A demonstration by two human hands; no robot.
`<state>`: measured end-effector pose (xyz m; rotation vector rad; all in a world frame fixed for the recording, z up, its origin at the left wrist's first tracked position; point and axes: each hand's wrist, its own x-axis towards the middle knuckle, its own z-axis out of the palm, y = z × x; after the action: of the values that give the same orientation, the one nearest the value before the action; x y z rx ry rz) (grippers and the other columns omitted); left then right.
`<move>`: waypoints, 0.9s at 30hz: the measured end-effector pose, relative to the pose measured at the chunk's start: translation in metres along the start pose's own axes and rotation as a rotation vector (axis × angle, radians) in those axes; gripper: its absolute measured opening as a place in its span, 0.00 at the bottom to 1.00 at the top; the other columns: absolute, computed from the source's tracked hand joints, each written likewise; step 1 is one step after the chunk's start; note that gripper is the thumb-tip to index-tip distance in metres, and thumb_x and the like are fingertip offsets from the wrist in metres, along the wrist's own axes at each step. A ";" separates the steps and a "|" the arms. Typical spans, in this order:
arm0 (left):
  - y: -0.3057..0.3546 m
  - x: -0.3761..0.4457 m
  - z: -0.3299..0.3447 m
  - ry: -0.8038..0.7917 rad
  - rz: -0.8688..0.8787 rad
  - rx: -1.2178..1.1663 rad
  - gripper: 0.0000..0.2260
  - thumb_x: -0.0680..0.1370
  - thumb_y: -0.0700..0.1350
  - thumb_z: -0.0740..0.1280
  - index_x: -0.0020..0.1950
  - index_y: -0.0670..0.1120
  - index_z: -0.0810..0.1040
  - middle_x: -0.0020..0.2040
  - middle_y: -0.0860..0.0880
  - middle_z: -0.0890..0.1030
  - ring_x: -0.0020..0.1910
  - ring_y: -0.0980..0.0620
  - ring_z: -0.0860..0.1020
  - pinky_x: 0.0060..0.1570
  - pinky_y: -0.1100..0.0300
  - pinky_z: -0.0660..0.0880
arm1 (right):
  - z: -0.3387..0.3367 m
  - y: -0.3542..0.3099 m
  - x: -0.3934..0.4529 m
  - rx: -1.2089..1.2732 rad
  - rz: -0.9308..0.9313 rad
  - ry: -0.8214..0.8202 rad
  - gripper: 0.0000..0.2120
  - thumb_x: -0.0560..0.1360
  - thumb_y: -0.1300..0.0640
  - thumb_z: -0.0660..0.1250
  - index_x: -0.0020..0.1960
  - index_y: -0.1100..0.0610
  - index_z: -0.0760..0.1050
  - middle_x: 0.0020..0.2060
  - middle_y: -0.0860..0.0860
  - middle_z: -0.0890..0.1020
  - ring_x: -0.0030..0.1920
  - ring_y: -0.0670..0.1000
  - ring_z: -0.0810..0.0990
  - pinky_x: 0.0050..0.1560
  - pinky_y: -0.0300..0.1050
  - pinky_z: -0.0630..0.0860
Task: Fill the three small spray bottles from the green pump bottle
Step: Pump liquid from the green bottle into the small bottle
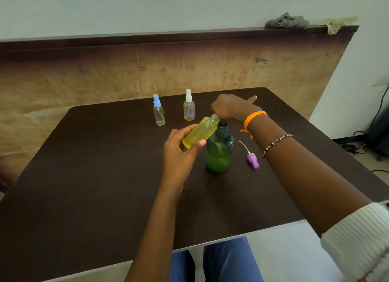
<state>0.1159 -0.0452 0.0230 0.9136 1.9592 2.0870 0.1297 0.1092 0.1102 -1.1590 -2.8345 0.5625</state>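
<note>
1 uncapped yellow bottle (200,133), pinched by left hand (181,153), tilts neck-up-right under right hand (229,108), grip unclear.

You are looking at a dark brown surface (88,176) set against a worn tan board (105,75) with a dark top ledge. At one o'clock, grey rags (286,20) lie on that ledge. Pale wall (147,6) rises behind. At three o'clock, black cables (357,147) trail over the floor.

A dark brown rectangular tabletop (84,187) is set before a worn tan backboard (147,71). On its dark top ledge, a crumpled grey cloth (286,20) and a pale yellowish rag (336,23) are laid. Black cables (376,121) are seen at right.
</note>
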 end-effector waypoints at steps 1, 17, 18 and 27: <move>0.000 0.000 0.000 0.002 -0.002 -0.007 0.17 0.72 0.37 0.71 0.55 0.56 0.78 0.50 0.47 0.76 0.47 0.58 0.78 0.49 0.67 0.75 | 0.000 0.000 0.001 -0.024 -0.013 0.007 0.12 0.76 0.58 0.51 0.40 0.61 0.70 0.48 0.59 0.74 0.65 0.64 0.67 0.67 0.74 0.36; -0.003 -0.003 0.003 0.017 -0.022 -0.032 0.17 0.72 0.36 0.72 0.56 0.54 0.78 0.49 0.50 0.76 0.47 0.59 0.78 0.48 0.68 0.74 | 0.007 0.007 0.009 -0.029 0.003 0.046 0.18 0.78 0.52 0.50 0.60 0.60 0.72 0.64 0.60 0.72 0.71 0.62 0.60 0.68 0.73 0.37; -0.004 -0.003 0.003 0.018 -0.024 -0.035 0.17 0.72 0.36 0.72 0.56 0.54 0.78 0.50 0.49 0.76 0.47 0.58 0.78 0.48 0.68 0.75 | 0.008 0.008 0.007 -0.042 0.002 0.039 0.17 0.77 0.53 0.50 0.58 0.59 0.72 0.64 0.60 0.72 0.71 0.63 0.60 0.68 0.74 0.36; -0.010 -0.007 0.005 0.003 -0.045 -0.059 0.18 0.72 0.36 0.72 0.52 0.58 0.78 0.50 0.48 0.77 0.51 0.53 0.80 0.52 0.63 0.76 | 0.017 0.010 0.012 0.081 0.048 -0.062 0.16 0.76 0.55 0.50 0.56 0.57 0.72 0.65 0.59 0.71 0.69 0.64 0.63 0.68 0.74 0.42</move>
<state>0.1216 -0.0428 0.0107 0.8477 1.8902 2.1105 0.1255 0.1184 0.0899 -1.2197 -2.8112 0.7214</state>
